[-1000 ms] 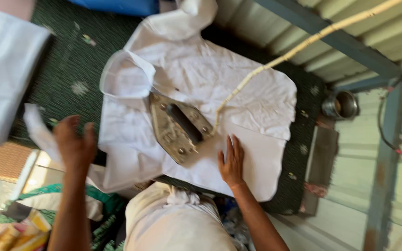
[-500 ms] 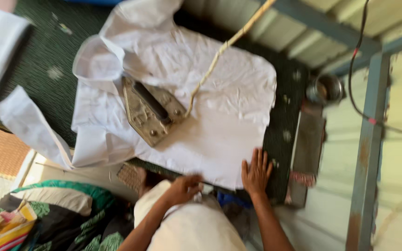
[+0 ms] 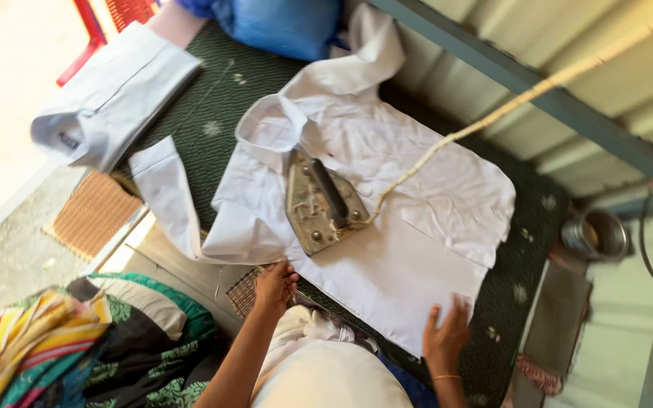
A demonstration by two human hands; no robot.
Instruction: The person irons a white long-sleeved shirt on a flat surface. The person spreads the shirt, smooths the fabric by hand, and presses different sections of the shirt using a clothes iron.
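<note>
A white shirt [image 3: 410, 196] lies spread on a dark green patterned table cover [image 3: 205, 113]. A metal iron [image 3: 319, 204] with a dark handle rests on the shirt's middle, its pale cord [image 3: 493, 117] running up to the right. My left hand [image 3: 275, 285] touches the shirt's near edge below the iron, fingers curled. My right hand [image 3: 447, 336] lies flat, fingers apart, on the shirt's lower right corner. One sleeve [image 3: 169, 196] hangs off the table's left edge.
A folded pale shirt [image 3: 111, 98] sits at the table's upper left, a blue bundle [image 3: 281, 26] at the far end. A small metal cup [image 3: 595, 234] stands at the right. Colourful cloths [image 3: 77, 347] are piled at lower left. A corrugated metal wall [image 3: 591, 83] runs behind.
My left hand has moved from the shirt's left side to its near edge. My right hand has shifted right to the lower corner. The iron stays on the shirt.
</note>
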